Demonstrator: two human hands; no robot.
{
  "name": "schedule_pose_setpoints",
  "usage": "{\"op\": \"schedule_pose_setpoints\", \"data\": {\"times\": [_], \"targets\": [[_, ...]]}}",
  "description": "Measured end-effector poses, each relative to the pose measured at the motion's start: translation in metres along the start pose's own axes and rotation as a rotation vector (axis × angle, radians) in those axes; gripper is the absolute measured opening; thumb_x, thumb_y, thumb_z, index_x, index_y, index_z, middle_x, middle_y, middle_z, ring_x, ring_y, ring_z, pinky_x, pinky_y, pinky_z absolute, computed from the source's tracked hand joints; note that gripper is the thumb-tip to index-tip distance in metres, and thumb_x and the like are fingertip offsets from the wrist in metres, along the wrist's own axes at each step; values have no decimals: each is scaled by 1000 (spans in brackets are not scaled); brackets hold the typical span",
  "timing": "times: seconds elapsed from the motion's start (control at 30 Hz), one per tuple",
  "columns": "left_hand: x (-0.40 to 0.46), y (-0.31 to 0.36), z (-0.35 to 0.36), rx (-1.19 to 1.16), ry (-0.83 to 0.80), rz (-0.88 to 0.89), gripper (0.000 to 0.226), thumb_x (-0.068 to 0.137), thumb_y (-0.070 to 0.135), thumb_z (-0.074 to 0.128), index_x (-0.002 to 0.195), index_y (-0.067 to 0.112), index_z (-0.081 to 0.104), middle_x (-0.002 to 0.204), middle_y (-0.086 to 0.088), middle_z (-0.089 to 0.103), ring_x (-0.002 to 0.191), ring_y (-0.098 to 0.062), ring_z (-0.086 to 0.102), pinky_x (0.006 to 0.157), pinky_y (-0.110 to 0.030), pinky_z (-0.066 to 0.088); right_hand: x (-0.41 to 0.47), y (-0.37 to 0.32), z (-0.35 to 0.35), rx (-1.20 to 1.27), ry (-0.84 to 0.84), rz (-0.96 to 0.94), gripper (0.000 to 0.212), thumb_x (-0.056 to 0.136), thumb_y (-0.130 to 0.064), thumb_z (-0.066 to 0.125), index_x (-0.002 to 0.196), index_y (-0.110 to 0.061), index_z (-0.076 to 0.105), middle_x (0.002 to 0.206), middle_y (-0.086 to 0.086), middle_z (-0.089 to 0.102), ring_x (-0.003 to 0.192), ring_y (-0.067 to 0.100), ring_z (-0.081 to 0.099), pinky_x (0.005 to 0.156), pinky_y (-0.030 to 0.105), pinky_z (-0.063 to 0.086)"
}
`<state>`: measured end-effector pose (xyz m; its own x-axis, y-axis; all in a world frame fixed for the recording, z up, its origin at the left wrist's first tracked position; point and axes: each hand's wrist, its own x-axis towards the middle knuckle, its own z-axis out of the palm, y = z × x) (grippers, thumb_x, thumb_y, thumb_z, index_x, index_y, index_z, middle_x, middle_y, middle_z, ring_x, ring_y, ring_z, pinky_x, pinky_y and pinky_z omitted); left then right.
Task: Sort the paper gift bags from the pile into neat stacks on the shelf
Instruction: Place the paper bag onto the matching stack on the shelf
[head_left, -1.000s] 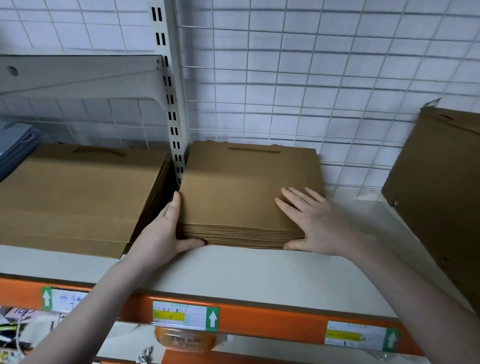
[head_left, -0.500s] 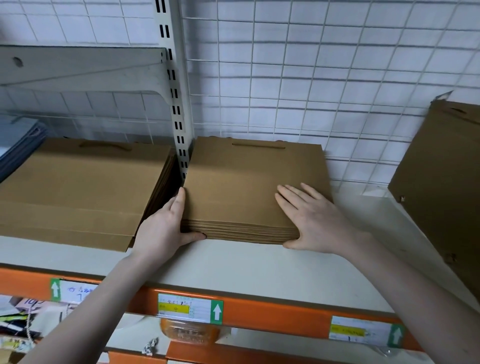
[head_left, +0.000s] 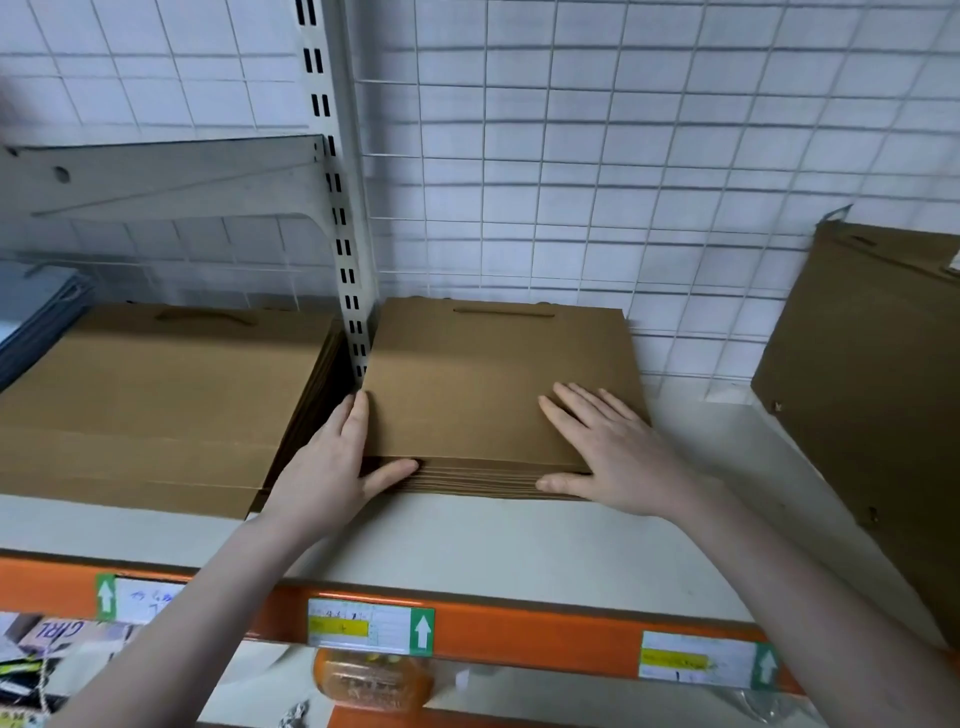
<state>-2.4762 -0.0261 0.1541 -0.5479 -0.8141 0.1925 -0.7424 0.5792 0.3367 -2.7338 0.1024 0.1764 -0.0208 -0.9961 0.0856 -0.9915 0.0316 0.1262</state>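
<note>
Head view: almost no change over the last second. Both hands sit where they were on the middle stack of brown bags; only the camera has drifted, so the scene sits a bit differently in frame.

Left hand: fingers straight along the stack's left side, thumb laid across the front edge. Right hand: flat on the top bag near the front right corner, fingers spread, thumb against the front edge. Neither hand grasps anything; both are released and pressing. Reads as squaring up the stack, not placing a new bag.

Stack lies flat on the shelf, back edge near the wire grid, left side just beside the slotted upright. Front edges look fairly even, so I'd judge this stack about done.

Around it:
- larger stack of brown bags to the left of the upright, flat, front edges a little stepped
- grey-blue bags at far left, partly cut off
- leaning bags at right, brown, tilted, well apart from the middle stack; may need laying flat later
- bracket above left
- orange beam along the shelf front with 3 labels, each with a white up arrow on green
- clutter on the level below, too blurred to identify

Source pile is not in view.
</note>
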Motion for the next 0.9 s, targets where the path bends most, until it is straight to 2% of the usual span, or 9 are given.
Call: {"op": "schedule_pose_setpoints", "data": {"times": [0.07,0.17,0.23,0.33,0.43,0.57,0.7,0.8,0.9], "targets": [[3,2,0,-9,-10,4,100,77,65,39,152,11,2,159,-9,5,145,-24,16,114,-33,21,-1,2,3,17,0,25,113,58,-83,-22,152,-24,1,159,1,-5,146,13,-4,114,28,-9],[7,4,1,11,-22,17,92,85,57,42,152,11,-1,159,-9,0,145,-24,13,114,-32,21,0,6,8,21,8,64,121,50,-80,-36,152,-25,2,160,1,-4,146,14,-4,115,29,-7],[8,5,1,28,-25,22,94,82,60,37,151,10,-1,159,-11,0,145,-25,12,114,-33,21,2,4,7,33,18,75,113,57,-79,-28,152,-25,2,160,1,-5,146,14,-4,115,30,-6],[8,5,0,56,-14,22,91,86,57,41,151,9,1,159,-12,0,145,-25,12,114,-32,19,3,3,3,46,9,72,83,84,-71,9,152,-24,3,160,2,-5,146,15,-4,116,31,-5],[7,5,-1,48,15,34,91,86,56,46,151,9,4,159,-10,-1,146,-24,11,115,-32,16,-1,5,-1,26,-19,44,82,88,-68,32,152,-24,4,159,1,-5,146,14,-4,116,31,-6],[9,-3,-3,96,29,134,109,70,86,31,151,14,17,158,-12,9,145,-26,15,115,-33,18,0,8,-5,-50,62,-12,79,89,-64,41,150,-20,19,159,4,6,146,17,7,117,33,-2],[17,-14,1,193,13,237,115,68,90,2,147,11,30,155,-14,20,143,-31,22,112,-33,15,3,3,-3,-94,100,-13,66,88,-56,47,137,-12,47,146,11,41,134,25,40,114,41,21],[19,-11,2,280,-31,217,120,65,87,-12,147,8,27,155,-11,20,144,-27,19,112,-30,8,4,4,1,-59,78,-14,70,92,-58,39,148,-17,27,155,7,23,143,20,21,117,35,8],[18,-4,-3,355,-28,188,96,84,74,11,138,2,45,144,-19,41,134,-32,40,107,-36,21,5,8,0,-69,62,-47,89,82,-74,22,150,-17,20,157,6,16,145,19,14,117,33,1]]}}
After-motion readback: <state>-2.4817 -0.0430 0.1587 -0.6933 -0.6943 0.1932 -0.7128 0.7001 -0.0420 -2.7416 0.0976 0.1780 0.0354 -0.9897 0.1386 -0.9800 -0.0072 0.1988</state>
